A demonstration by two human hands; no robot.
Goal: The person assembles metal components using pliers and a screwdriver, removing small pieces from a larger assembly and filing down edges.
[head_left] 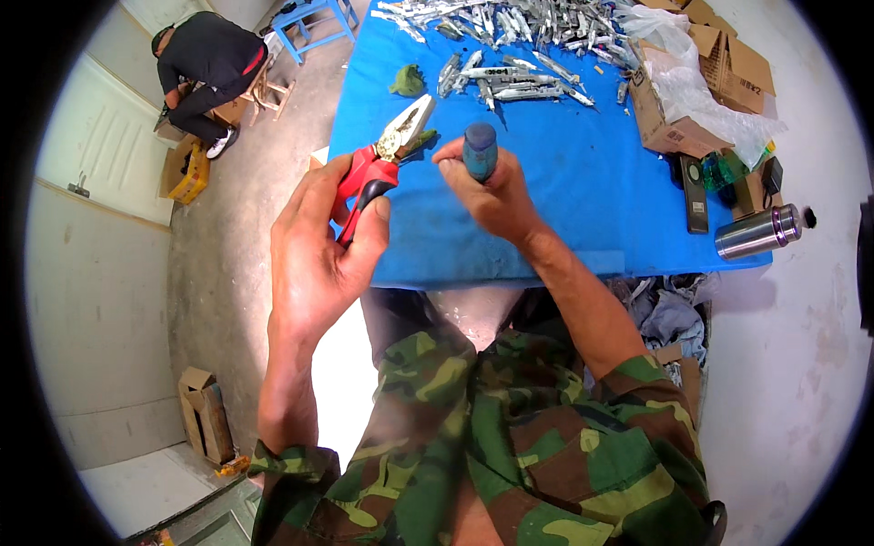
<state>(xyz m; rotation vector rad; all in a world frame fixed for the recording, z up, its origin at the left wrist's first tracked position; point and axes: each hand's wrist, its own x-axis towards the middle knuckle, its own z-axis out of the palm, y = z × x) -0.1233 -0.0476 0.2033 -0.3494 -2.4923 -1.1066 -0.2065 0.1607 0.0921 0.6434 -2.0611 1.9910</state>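
Note:
My left hand is closed around the red and black handles of a pair of pliers, whose metal jaws point up and to the right over the table. Just right of it, my right hand grips a screwdriver by its blue-green handle, the butt end facing up. The screwdriver's shaft is hidden from view. A small dark green piece shows behind the plier jaws; I cannot tell whether the jaws touch it. Beyond both hands lie several slim silver metal parts in a loose group.
A blue-covered table spreads before me, with a heap of silver parts at its far edge. A green scrap lies nearby. Cardboard box, black device and steel flask stand right. Another person sits far left.

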